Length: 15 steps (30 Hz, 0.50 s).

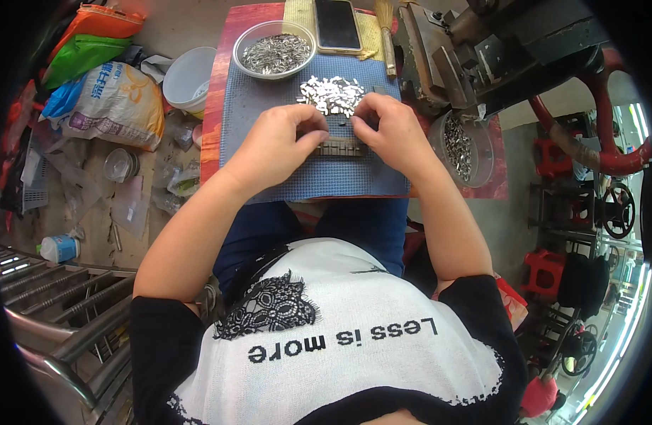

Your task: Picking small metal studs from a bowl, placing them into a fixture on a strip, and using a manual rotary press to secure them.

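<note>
My left hand [286, 137] is curled at the left end of a narrow metal block with slots [340, 147], thumb and fingertips close together. Anything between them is too small to make out. On the other side my right hand [388, 129] bends inward, its fingertips drawn together by the block's right end and the near edge of the white pile; what they pinch, if anything, does not show. Just beyond both hands lies a loose pile of small white pieces [331, 95]. The block rests on a blue textured mat [269, 173].
A clear bowl [241, 62] of small metal pieces stands far left on the mat, beside a phone [337, 27]. A brush [390, 49] lies near a dark machine [446, 60]. Another clear tub [489, 152] of metal parts sits right. A white bucket [188, 79] stands left.
</note>
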### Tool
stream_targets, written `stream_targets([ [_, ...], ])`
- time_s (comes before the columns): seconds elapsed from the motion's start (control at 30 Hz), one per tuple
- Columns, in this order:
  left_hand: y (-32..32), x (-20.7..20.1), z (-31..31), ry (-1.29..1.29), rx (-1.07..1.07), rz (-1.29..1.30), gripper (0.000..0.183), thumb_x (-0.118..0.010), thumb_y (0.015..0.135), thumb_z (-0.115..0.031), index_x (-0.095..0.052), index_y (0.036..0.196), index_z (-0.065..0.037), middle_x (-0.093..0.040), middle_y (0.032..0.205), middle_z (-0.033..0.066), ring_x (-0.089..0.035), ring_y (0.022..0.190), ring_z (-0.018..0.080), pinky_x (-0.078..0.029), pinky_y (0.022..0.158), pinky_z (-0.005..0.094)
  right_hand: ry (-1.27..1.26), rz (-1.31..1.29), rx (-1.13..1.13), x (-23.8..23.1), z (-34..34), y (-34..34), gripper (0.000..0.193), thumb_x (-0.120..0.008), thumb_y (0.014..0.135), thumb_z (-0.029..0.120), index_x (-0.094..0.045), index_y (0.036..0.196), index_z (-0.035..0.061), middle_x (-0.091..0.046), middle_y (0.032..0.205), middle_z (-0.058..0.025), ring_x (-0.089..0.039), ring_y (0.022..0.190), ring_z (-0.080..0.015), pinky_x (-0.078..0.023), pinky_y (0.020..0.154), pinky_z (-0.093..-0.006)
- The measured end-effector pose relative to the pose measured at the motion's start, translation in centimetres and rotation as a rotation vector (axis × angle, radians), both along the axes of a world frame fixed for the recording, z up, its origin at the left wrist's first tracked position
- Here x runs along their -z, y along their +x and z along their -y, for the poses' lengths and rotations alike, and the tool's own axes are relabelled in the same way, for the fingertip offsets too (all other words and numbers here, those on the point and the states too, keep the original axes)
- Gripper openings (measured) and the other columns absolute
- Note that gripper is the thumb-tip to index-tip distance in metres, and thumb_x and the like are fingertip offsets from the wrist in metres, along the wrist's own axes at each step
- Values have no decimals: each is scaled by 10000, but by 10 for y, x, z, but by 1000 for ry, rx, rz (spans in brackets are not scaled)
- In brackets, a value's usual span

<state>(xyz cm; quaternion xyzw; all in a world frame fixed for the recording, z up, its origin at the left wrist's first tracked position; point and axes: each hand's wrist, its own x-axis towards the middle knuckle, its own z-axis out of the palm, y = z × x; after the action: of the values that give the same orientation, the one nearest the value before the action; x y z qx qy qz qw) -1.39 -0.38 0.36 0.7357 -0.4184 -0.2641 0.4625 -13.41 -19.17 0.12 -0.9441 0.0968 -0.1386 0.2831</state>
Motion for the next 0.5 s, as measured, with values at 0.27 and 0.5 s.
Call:
stream_targets([
  [0.27,0,7,-4,5,95,338,116,-714,842,-82,-696,923,0,-665,976,135,-588,1039,299,-467,934,383,327,8,113,-3,-1,-7,157,-744,838,109,-726,964,16,-718,844,-126,-682,750,-215,-535,720,-321],
  [0.5,9,9,7,32,-33,332,129,-718,844,-98,-716,943,-15,-665,1008,133,-588,1056,309,-458,947,384,505,3,16,8,-19,-9,148,-761,829,144,-742,923,31,-703,865,-90,-660,803,-200,-516,726,-325],
])
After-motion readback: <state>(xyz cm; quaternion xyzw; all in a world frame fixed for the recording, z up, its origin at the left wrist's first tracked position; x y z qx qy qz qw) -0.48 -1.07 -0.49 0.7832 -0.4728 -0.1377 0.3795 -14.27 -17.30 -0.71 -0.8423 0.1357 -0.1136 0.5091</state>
